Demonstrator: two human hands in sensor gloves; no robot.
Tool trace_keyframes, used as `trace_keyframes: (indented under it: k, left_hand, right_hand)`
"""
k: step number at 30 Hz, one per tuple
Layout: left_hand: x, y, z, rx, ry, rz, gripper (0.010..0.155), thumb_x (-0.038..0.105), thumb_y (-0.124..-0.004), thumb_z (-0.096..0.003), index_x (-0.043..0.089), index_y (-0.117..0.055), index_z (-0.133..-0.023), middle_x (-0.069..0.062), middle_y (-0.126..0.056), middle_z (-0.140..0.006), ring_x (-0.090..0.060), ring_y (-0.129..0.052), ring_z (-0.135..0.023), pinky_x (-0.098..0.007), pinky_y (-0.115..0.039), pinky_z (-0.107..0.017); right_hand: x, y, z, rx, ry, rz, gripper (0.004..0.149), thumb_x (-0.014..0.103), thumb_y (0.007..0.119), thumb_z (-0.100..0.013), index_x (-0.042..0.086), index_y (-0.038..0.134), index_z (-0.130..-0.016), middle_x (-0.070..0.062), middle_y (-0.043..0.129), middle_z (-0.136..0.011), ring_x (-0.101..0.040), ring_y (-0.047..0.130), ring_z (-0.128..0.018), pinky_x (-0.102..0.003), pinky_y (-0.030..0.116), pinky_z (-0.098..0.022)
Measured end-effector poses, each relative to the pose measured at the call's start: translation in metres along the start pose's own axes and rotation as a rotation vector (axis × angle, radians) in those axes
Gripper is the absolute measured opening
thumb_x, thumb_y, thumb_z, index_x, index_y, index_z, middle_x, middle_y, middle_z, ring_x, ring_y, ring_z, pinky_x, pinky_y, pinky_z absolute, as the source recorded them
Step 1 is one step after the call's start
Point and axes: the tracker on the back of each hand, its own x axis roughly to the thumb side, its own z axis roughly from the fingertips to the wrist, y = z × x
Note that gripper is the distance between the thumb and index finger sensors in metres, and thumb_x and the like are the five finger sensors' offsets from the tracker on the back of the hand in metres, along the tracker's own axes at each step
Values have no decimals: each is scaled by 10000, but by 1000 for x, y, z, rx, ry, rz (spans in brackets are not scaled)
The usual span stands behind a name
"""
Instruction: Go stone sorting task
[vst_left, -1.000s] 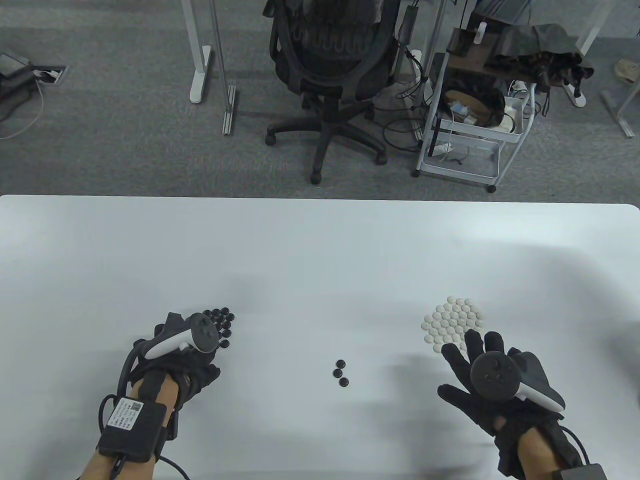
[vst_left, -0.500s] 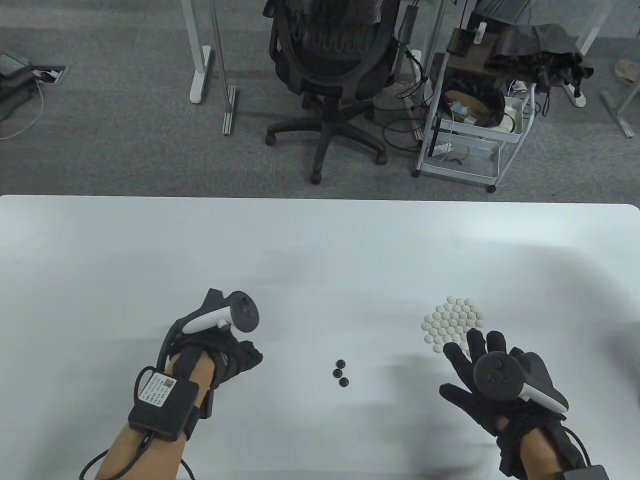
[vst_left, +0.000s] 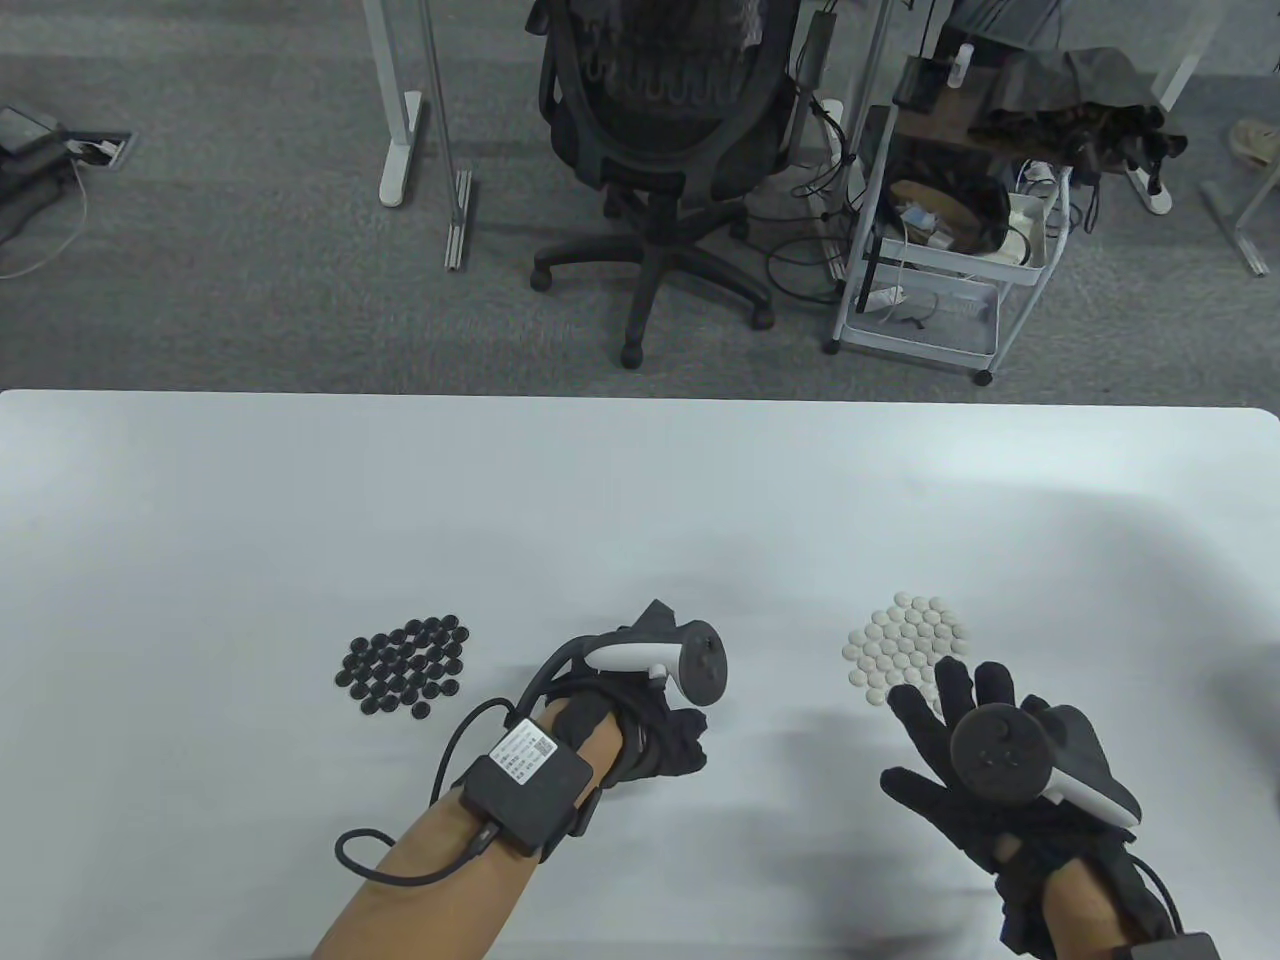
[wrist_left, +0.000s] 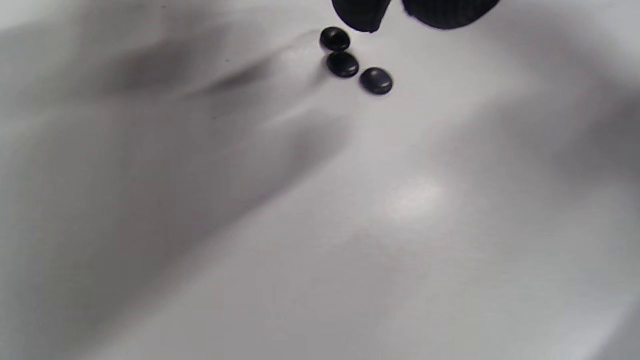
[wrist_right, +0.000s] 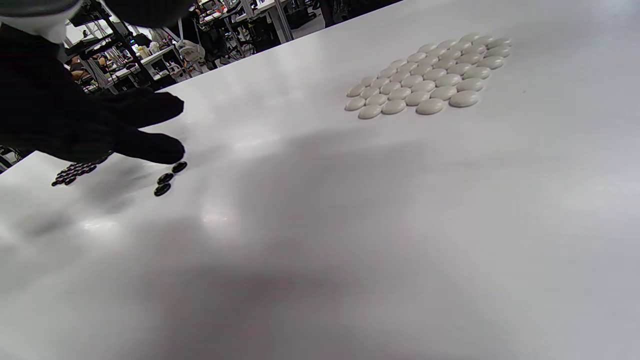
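Left hand (vst_left: 655, 715) above three loose black stones (wrist_left: 350, 62), lower centre of table (vst_left: 640, 480).
Fingertips (wrist_left: 360, 15) just over nearest stone; contact unclear, nothing grasped. Black pile (vst_left: 403, 666) lower left. White pile (vst_left: 906, 645) lower right, right hand (vst_left: 975, 770) beside it, fingers spread, empty.

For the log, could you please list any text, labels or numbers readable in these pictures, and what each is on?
No text can be read here.
White label on the black box strapped to the left forearm: print and a square code, too small to read.
Stones, table, gloves: no visible text.
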Motion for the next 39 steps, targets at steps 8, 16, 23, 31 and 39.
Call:
trace_keyframes:
  k: [8, 16, 23, 31, 39]
  left_hand:
    - [-67, -29, 33, 8, 158, 57, 629, 473, -468, -584, 270, -408, -1176, -317, 125, -1112, -599, 152, -899, -837, -26, -563]
    - [-140, -77, 85, 13, 297, 199, 605, 462, -483, -586, 281, -454, -1162, -313, 104, -1118, -602, 129, -906, -835, -32, -564]
    - [-177, -88, 95, 53, 325, 362, 609, 462, -473, -580, 295, -448, -1166, -290, 159, -1097, -582, 181, -892, -831, 3, -562]
    - [-189, -82, 91, 72, 339, 408, 616, 463, -464, -573, 308, -428, -1168, -276, 195, -1076, -569, 212, -880, -829, 16, -570]
    - [-173, -49, 101, 232, 284, 404, 632, 480, -469, -578, 297, -409, -1180, -280, 214, -1079, -571, 221, -878, -831, 9, -583]
  right_hand:
    - [-2, -1, 1, -4, -6, -11, 785, 526, 525, -564, 100, 218, -1147, -330, -36, -1066, -589, -109, -856, -796, 24, -497]
    - [-1, 1, 0, 10, 1, -2, 783, 526, 525, -564, 102, 219, -1147, -328, -36, -1066, -589, -108, -856, -795, 24, -497]
    - [0, 1, -1, 15, 7, 5, 786, 525, 526, -565, 101, 210, -1146, -330, -37, -1064, -586, -115, -847, -775, 14, -498]
    - [1, 0, -1, 7, 7, 5, 786, 525, 526, -565, 103, 204, -1144, -330, -40, -1064, -583, -117, -845, -767, 9, -499]
    - [2, 1, -1, 0, 4, 8, 787, 527, 523, -564, 106, 195, -1143, -329, -40, -1063, -579, -121, -843, -763, 6, -498]
